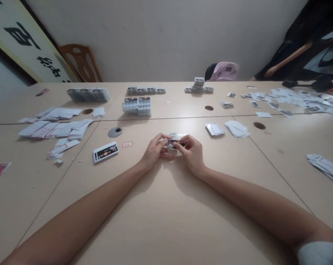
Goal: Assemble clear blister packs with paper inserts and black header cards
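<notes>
Between my two hands, just above the middle of the table, is a small clear plastic pack with a black printed card (172,142). My left hand (154,151) grips its left side, thumb on top and fingers beneath. On the other side, my right hand (192,151) pinches it, with the thumb pressed on the printed face. Part of the pack is hidden by the fingers. To the left lies a stack of white-edged cards with a black picture (106,151), beside a small red-framed label (127,144). A stack of white cards (215,129) lies to the right.
Piles of white cards (56,129) spread at the left, with more loose cards (290,99) at the far right. Stacked clear packs (137,107) stand along the back. Round holes (259,126) pierce the table. Behind it are a pink backpack (225,71) and another person's arm (290,59).
</notes>
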A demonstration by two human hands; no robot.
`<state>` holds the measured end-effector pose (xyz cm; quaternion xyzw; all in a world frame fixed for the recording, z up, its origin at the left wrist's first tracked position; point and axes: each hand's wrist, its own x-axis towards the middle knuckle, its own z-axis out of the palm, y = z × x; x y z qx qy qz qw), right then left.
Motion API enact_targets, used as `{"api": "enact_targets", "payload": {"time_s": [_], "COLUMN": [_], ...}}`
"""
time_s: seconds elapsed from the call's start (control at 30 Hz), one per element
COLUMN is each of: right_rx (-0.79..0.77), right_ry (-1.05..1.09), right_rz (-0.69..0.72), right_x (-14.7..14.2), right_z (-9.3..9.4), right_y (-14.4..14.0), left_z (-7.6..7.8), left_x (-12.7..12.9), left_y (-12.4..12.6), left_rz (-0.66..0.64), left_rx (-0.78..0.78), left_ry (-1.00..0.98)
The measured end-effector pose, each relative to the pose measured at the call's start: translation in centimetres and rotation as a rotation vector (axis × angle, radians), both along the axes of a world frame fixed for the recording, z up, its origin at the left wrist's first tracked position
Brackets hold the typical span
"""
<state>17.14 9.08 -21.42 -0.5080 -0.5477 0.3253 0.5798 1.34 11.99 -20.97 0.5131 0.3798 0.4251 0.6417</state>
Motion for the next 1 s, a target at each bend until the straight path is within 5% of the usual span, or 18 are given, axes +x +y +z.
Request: {"api": "enact_targets", "payload": {"time_s": [1.0], "right_rx": [0.015], "right_ry": [-0.066], "right_rz": [-0.018], "right_x": [-0.07], "right_z": [-0.08], "right_y": [0.02], "left_z": [0.27], "left_x": [0.25], "left_y": [-0.31], "left_rz": [0.022], "left_rx": [0.035], "left_ry": [0.031]}}
